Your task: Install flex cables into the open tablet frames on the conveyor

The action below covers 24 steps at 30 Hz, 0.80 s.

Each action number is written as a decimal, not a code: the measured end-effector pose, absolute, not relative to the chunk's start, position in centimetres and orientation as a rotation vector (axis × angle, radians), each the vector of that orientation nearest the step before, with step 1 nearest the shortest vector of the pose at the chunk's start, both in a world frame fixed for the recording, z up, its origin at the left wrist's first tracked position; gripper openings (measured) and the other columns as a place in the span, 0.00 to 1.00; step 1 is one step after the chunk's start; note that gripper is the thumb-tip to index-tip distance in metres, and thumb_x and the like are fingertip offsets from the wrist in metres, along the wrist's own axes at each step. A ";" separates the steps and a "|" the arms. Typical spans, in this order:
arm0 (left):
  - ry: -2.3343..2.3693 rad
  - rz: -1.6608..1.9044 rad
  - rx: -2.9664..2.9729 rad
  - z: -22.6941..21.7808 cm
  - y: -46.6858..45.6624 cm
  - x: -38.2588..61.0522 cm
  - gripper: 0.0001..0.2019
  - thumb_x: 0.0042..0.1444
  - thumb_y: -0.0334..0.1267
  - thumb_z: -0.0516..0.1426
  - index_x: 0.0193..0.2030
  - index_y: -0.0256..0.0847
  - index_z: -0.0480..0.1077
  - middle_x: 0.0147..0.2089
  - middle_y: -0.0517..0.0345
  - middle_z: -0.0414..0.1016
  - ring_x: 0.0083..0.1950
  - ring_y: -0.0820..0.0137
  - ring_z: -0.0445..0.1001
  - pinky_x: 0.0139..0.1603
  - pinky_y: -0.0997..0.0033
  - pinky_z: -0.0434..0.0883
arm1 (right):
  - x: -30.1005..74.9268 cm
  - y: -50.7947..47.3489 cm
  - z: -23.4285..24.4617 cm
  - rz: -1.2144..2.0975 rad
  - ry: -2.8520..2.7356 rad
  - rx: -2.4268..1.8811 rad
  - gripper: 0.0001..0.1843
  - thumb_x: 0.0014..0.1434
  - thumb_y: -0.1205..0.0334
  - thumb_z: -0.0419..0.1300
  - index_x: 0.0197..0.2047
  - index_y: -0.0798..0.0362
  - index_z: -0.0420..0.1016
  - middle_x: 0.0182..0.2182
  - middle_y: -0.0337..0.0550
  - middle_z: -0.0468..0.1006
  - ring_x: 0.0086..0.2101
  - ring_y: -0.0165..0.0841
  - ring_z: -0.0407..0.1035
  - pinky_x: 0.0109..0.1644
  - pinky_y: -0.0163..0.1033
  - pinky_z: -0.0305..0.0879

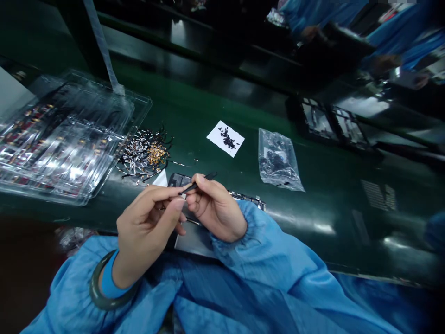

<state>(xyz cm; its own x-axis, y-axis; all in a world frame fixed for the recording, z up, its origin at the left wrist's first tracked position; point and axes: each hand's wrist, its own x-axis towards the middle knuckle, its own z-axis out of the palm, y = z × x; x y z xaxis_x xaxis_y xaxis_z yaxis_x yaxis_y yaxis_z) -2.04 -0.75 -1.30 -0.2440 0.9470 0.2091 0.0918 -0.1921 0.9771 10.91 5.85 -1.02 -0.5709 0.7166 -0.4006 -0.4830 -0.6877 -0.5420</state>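
Note:
My right hand (215, 206) is closed around black tweezers (200, 182), whose tip points left toward my left fingertips. My left hand (149, 227) is pinched, thumb against forefinger, right at the tweezer tip; what it pinches is too small to make out. Both hands hover over a flat phone frame (194, 239) lying at the near edge of the dark green bench. A dark bangle (100, 297) sits on my left wrist over a blue sleeve.
A pile of small flex cables (146, 155) lies left of centre beside stacked clear plastic trays (66, 139). A white paper with tiny black parts (225, 138) and a clear bag of parts (278, 160) lie beyond. Black phone frames (330, 123) and other people in blue sit far right.

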 end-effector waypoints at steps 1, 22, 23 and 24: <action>1.323 1.499 1.232 -1.1 -0.8 -2.1 0.07 0.61 0.34 0.58 0.45 0.45 0.76 0.31 0.65 0.74 0.21 0.80 0.74 0.20 0.82 0.73 | 10.9 5.9 -1.0 2.259 -0.466 -0.825 0.12 0.62 0.63 0.61 0.28 0.57 0.76 0.20 0.37 0.80 0.21 0.22 0.75 0.26 0.21 0.72; 1.185 1.447 0.968 -1.3 -0.3 -2.5 0.03 0.58 0.38 0.61 0.35 0.42 0.74 0.21 0.65 0.72 0.17 0.75 0.71 0.15 0.79 0.72 | 10.7 6.0 -1.3 2.333 -0.369 -0.900 0.17 0.67 0.67 0.54 0.28 0.58 0.78 0.20 0.39 0.80 0.20 0.22 0.75 0.27 0.21 0.72; 1.165 1.438 0.956 -1.4 -0.3 -2.6 0.03 0.58 0.38 0.61 0.35 0.42 0.74 0.21 0.65 0.72 0.17 0.75 0.71 0.15 0.79 0.72 | 10.7 6.0 -1.4 2.332 -0.367 -0.899 0.18 0.67 0.68 0.53 0.28 0.58 0.78 0.20 0.39 0.80 0.20 0.22 0.75 0.27 0.21 0.72; 1.148 1.428 0.949 -1.5 -0.4 -2.6 0.03 0.58 0.38 0.61 0.35 0.42 0.74 0.21 0.65 0.73 0.17 0.75 0.71 0.15 0.78 0.72 | 10.7 6.0 -1.4 2.332 -0.365 -0.898 0.18 0.68 0.68 0.53 0.28 0.58 0.78 0.20 0.39 0.80 0.20 0.22 0.75 0.27 0.21 0.72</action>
<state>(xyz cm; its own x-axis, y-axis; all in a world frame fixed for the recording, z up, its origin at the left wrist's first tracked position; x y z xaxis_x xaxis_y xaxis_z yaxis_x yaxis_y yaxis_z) -2.61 -0.36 -1.48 -0.1616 0.9866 -0.0211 -0.2331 -0.0174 0.9723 10.68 6.01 -1.37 -0.5864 0.6271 -0.5127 -0.4404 -0.7780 -0.4480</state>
